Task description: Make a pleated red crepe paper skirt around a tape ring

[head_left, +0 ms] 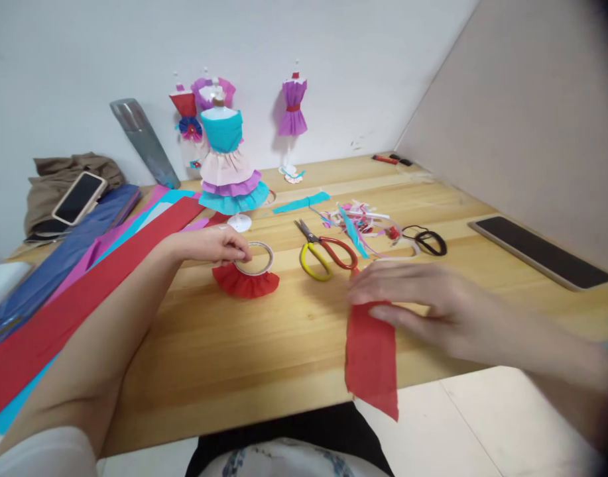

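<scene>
My left hand (217, 245) has its fingers closed on a roll of tape (270, 255), a narrow ring at the middle of the table. Pleated red crepe paper (246, 283) fans out along the near side of that ring. On the right, my right hand (413, 298) pinches a strip of red crepe paper (372, 361), which hangs down past the table's front edge. Scissors (321, 255) with one yellow and one red handle lie between my hands, blades apart and pointing away.
Small dress forms in paper dresses, one turquoise and pink (224, 152), one purple (294, 109), stand by the wall. Long crepe paper strips (85, 298) cover the left side. Paper scraps (361, 218), a black hair tie (433, 244) and a dark flat device (537, 252) lie right.
</scene>
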Demonstrator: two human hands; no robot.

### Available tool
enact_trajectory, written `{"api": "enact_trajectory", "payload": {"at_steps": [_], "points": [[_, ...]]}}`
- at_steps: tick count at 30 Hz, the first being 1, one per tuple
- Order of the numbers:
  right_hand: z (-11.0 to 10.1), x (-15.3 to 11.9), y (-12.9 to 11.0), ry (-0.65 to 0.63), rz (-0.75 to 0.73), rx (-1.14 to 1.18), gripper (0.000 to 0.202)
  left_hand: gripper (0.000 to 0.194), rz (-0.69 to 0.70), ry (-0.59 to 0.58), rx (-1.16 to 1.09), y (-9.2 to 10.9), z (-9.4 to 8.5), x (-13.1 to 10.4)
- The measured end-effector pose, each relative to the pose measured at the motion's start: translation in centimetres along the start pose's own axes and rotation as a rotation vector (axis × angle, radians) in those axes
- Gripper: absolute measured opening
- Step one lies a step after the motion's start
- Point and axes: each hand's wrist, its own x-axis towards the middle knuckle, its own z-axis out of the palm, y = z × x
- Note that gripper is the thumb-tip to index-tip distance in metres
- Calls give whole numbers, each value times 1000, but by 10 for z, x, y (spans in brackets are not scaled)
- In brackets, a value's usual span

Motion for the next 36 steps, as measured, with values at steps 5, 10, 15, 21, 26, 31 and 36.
{"api": "enact_trajectory", "payload": {"at_steps": [5,10,15,21,26,31,36], "points": [[27,-3,11,-350,-76,-35,32,21,65,52,101,5,7,6],[39,-7,12,-395,-82,-46,21,17,142,11,248,20,26,16],[35,0,11,-344,-5,62,15,12,115,65,352,31,39,20],[43,33,12,-46,354,428,30,19,113,169,354,43,34,14],[50,63,2,92,440,446,41,25,137,526,350,58,40,7],[61,73,1,210,476,376,32,24,170,716,211,70,43,-1],[66,71,2,244,434,561,43,21,177,792,125,75,39,-6]]}}
